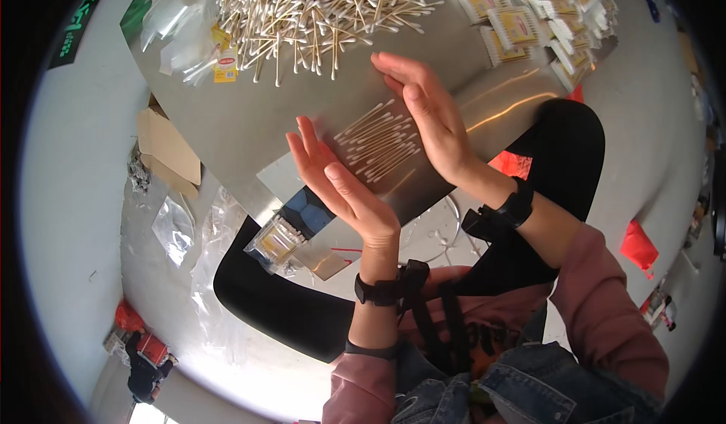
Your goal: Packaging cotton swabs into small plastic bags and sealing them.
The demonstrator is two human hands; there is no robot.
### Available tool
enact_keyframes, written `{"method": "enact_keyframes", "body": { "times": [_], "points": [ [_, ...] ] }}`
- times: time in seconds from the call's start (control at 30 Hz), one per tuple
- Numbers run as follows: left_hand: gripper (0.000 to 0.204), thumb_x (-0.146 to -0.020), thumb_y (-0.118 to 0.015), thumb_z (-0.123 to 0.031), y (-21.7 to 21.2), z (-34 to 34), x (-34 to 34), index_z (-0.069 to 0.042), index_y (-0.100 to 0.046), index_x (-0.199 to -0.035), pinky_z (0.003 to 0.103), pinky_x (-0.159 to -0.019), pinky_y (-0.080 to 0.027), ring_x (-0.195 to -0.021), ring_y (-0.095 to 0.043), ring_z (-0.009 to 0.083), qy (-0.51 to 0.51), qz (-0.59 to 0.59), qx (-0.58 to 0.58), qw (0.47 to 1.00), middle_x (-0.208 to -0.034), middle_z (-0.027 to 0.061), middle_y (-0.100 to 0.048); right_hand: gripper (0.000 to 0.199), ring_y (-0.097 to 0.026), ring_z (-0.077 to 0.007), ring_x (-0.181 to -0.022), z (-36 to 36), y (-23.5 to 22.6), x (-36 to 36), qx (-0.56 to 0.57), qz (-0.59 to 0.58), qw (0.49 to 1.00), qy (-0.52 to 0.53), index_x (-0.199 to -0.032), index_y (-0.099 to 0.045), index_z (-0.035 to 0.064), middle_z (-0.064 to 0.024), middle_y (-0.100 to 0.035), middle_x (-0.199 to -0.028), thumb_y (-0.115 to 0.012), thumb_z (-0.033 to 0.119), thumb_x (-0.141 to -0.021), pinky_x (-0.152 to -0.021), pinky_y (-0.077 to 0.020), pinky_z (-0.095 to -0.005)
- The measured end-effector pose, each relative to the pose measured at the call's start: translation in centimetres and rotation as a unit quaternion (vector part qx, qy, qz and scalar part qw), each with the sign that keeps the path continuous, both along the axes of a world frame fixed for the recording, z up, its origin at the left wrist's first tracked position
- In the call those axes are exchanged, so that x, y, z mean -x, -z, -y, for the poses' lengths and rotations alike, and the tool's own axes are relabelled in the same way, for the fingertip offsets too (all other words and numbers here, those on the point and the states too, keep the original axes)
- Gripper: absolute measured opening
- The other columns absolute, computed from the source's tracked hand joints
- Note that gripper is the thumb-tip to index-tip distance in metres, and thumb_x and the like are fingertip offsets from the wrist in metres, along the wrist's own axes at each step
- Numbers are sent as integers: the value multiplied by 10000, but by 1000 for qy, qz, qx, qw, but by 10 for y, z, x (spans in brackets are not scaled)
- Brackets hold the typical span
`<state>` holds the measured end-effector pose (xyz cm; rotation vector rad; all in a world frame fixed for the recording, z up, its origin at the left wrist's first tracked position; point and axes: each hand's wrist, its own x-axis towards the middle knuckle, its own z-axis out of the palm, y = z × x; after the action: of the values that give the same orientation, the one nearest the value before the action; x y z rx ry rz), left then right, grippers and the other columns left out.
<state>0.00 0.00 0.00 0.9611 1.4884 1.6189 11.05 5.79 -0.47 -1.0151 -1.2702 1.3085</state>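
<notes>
A small batch of cotton swabs lies roughly side by side on the metal table. My left hand stands on edge at the batch's left end, fingers stretched out. At the right end, my right hand is held the same way, its palm turned toward the swabs. The batch lies between both palms, and neither hand grips it. Beyond my hands spreads a large loose heap of cotton swabs.
Clear bags with yellow-and-red labels lie at the far left. Filled swab packs are piled at the far right. Another pack of swabs sits by the near left table edge. A cardboard box stands on the floor; a person is farther off.
</notes>
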Motion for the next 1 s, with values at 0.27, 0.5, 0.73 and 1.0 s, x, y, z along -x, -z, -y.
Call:
{"method": "enact_keyframes", "body": {
  "times": [0.27, 0.5, 0.73, 1.0],
  "points": [
    [678, -1061, -301, -461, -3, -4, 3, -3, -147, -1537, 429, -1206, -158, -1467, -245, 309, 15, 39, 11, 999, -1559, 234, -278, 589, -418, -277, -1374, -1, 5, -1, 10, -22, 997, -69, -1417, -387, -45, -193, -445, -1449, -328, 425, -1067, -1153, -323, -408],
    [709, -1048, -316, -510, 1, -1, -7, 6, -202, -1520, 405, -1208, -166, -1459, -265, 284, 1, 72, -18, 997, -1546, 210, -315, 636, -376, -282, -1405, 15, -1, 7, 19, -14, 999, -29, -1433, -372, -38, -192, -412, -1479, -336, 472, -1054, -1175, -277, -415],
    [691, -1052, -327, -488, -1, -2, -9, 10, -209, -1517, 408, -1211, -163, -1459, -266, 286, -62, 92, -17, 994, -1546, 210, -313, 650, -385, -268, -1389, 16, 3, -2, 26, -37, 999, 6, -1422, -394, -34, -189, -438, -1451, -371, 492, -1042, -1157, -283, -391],
    [698, -1041, -346, -470, -3, 12, -3, 4, -190, -1529, 471, -1208, -124, -1489, -178, 345, -24, 24, -8, 999, -1584, 239, -217, 672, -375, -279, -1405, 18, -4, -6, 33, -7, 999, -12, -1428, -374, -49, -202, -416, -1476, -326, 502, -1046, -1173, -275, -414]
  ]
}}
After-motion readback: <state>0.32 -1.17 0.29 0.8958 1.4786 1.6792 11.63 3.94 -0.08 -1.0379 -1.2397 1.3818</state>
